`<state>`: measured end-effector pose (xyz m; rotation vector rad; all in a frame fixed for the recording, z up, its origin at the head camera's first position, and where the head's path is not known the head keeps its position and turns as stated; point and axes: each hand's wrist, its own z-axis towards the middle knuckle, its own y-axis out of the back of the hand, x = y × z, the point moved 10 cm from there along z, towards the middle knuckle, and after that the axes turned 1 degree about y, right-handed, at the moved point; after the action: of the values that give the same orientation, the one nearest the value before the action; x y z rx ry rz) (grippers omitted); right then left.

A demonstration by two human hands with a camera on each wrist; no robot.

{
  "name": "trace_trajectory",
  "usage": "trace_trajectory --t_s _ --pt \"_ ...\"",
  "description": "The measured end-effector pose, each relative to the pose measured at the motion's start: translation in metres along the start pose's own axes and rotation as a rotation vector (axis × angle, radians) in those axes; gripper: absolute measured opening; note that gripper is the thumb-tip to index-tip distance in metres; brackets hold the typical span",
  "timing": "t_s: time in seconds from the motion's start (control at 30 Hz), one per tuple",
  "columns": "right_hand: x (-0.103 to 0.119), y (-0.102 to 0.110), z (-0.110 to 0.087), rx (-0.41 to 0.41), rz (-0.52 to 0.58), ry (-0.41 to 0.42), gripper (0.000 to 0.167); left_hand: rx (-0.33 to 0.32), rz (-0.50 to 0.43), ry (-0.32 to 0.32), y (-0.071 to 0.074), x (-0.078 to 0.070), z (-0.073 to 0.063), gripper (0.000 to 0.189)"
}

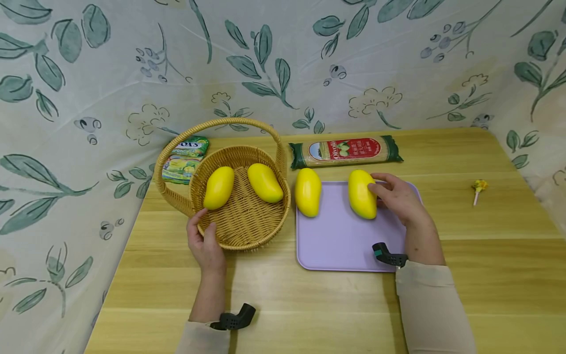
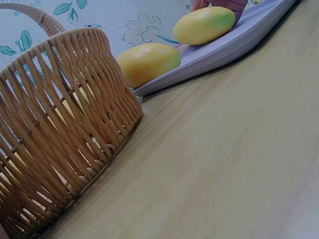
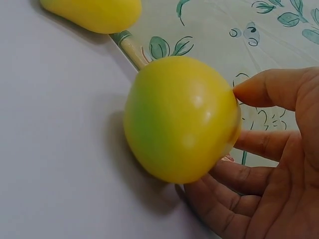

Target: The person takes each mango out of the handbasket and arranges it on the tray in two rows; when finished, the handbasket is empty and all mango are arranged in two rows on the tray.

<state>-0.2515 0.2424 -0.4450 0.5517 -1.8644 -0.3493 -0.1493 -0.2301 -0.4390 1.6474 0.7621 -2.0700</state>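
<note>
Looks half done: two mangoes [image 1: 218, 188] in basket [image 1: 247, 221], rim held by left hand [image 1: 207, 250]; two left, third mango [image 1: 308, 192] at left edge of tray [image 1: 345, 248], fourth mango [image 1: 360, 194] gripped by right hand [image 1: 401, 199]

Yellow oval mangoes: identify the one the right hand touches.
The rightmost yellow oval mango, on the lilac rectangular tray, touched by the right hand; another lies at the tray's left edge, two in the tan wicker basket.

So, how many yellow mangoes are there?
4: a left mango and a right mango in the basket, a third mango at the left edge of the tray, a fourth mango held by the right hand. None seem hidden.
</note>
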Motion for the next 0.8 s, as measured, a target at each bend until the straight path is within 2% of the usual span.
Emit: trace_trajectory --t_s 0.37,0.8 --pt "0.0004 0.0007 -0.0015 0.013 0.010 0.007 0.068 0.002 0.013 0.005 0.0000 -0.0002 -0.0003 0.034" --pt "0.0011 0.0054 -0.0041 -0.002 -0.030 -0.013 0.073 0.012 0.014 -0.001 -0.0004 0.0001 -0.0001 0.034"
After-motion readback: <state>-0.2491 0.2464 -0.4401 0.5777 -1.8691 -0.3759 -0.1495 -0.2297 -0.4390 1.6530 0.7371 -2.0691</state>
